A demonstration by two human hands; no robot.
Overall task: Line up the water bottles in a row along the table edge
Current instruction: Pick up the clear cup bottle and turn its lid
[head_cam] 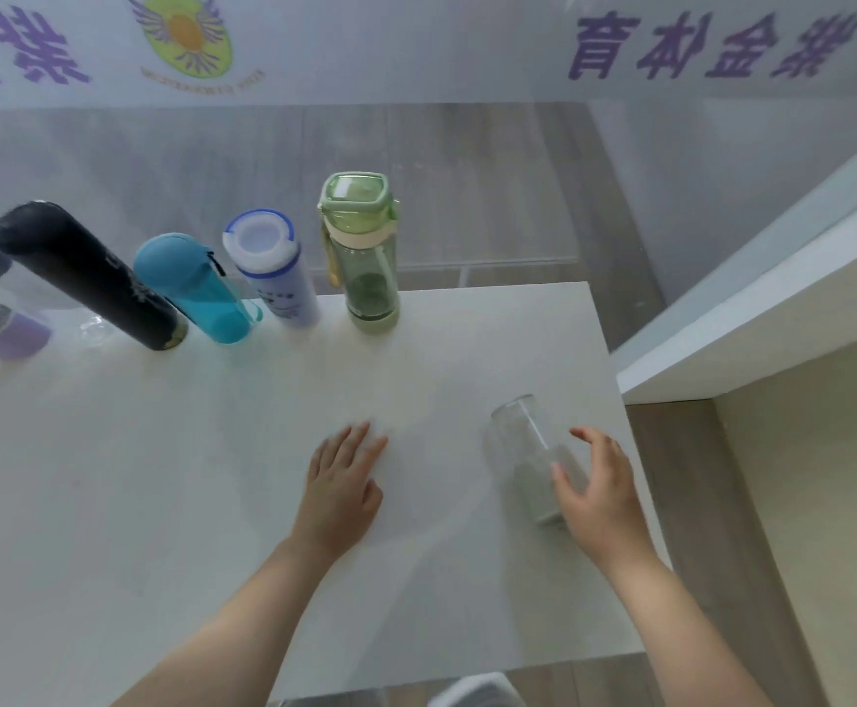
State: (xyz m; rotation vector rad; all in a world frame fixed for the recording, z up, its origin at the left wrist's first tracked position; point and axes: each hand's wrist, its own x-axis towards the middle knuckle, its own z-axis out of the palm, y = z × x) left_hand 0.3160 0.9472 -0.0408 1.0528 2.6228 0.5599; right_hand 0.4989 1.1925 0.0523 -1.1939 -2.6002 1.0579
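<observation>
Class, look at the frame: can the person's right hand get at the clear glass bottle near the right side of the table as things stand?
Probably yes. The right hand is open and already curled beside the clear glass bottle, fingers close to its base. Nothing lies between them, and the left hand rests flat on the table, well apart.

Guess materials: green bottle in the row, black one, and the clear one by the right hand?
Green bottle: translucent tinted plastic, glossy; the inside shows through. Black bottle: opaque, matte, likely coated metal or a fabric sleeve; unclear. Clear bottle: transparent glass or plastic, blurred, with a frosted-looking grey-green lower part.
</observation>
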